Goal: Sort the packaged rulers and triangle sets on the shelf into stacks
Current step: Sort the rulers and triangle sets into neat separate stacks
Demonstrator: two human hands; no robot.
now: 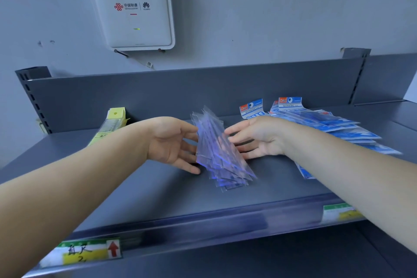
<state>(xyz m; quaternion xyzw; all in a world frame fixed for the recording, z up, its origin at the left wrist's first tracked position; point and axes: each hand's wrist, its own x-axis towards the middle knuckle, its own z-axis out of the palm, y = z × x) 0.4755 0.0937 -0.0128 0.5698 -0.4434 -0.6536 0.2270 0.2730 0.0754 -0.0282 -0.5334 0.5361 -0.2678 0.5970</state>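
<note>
A bundle of clear, blue-tinted packaged triangles [220, 149] stands on edge in the middle of the grey shelf [158, 189], fanned out unevenly. My left hand [171, 142] presses its straight fingers against the bundle's left face. My right hand [257, 137] presses flat against the right face, so the bundle is squeezed between both palms. Behind my right arm lies a spread of blue geometric set packs [334, 126] with red and blue header cards. A stack of yellow packaged rulers [111, 125] lies at the back left, partly hidden by my left forearm.
The shelf has a grey back panel [203, 90] and a clear price rail [203, 221] along its front edge with green and yellow labels [88, 253]. A white router [133, 7] hangs on the wall above.
</note>
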